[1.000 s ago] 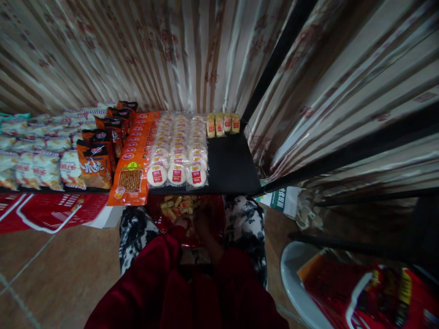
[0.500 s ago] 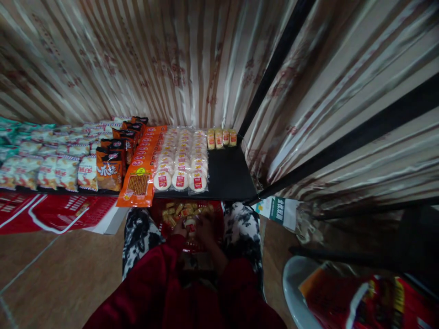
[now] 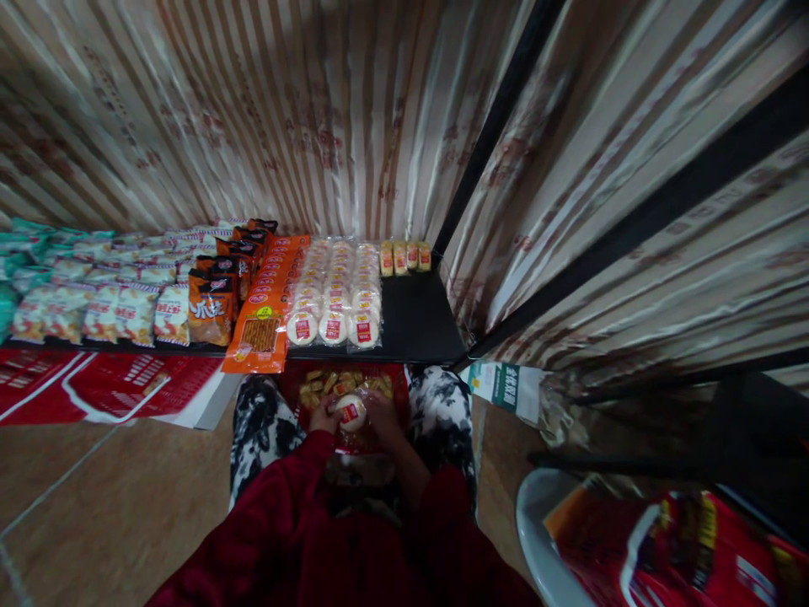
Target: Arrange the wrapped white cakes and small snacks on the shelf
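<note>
Between my knees, my left hand is closed on the left edge of a round white wrapped rice cracker with a red label. My right hand grips its clear wrapper from the right; its fingertips are dim. Under and behind the hands lies a red bag holding several small golden-wrapped snacks. On the black shelf in front, similar white crackers lie in three overlapping rows. A short row of golden packs stands at the back right of the shelf.
Left along the shelf are orange pretzel-stick packs, brown-orange bags and white snack bags. Black frame bars slant across a striped curtain. A pale tub with red packages stands right; a red carton lies left.
The white cracker between my hands has turned its labelled face up and shows more clearly. My hands have shifted slightly apart around it. The view has moved a little.
</note>
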`<state>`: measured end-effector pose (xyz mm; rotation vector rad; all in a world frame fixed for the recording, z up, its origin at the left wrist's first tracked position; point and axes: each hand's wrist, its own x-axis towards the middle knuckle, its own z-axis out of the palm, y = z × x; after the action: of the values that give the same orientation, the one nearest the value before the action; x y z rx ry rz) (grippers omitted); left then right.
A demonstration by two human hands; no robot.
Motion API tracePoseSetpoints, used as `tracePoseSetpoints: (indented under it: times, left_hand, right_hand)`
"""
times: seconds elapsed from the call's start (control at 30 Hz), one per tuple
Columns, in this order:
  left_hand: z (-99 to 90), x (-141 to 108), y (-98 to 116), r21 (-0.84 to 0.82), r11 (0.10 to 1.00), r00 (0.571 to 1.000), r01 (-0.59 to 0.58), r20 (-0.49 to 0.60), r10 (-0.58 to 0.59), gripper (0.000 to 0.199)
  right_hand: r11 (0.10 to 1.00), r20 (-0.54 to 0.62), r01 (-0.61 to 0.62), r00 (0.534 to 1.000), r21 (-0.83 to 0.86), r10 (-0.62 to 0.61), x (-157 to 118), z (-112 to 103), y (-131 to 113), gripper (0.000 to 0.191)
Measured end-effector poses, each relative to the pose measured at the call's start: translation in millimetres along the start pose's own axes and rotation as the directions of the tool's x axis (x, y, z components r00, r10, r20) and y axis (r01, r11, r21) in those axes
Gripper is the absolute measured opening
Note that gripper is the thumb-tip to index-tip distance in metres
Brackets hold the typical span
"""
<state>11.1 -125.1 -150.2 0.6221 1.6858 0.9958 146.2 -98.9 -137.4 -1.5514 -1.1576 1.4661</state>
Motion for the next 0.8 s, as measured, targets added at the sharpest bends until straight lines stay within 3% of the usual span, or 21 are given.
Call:
tracePoseSetpoints:
  times: [0.4,0.8]
  left_hand:
    - [-8.5,-17.0,1.0,-0.015,0.997,0.994,-0.081,-0.069,0.080,0.036]
    - [-9.7,-8.8,-7.6,-0.190,0.982,0.993,-0.010,-0.114,-0.012,0.033]
  right_hand:
    - [0.992,0.041,0.015,0.999,0.122,-0.020,-16.8,-3.1,-3.4,0.037]
    - [0.960,0.174,0.000,0.983,0.279,-0.051,-31.0,5.8,-28.2,0.034]
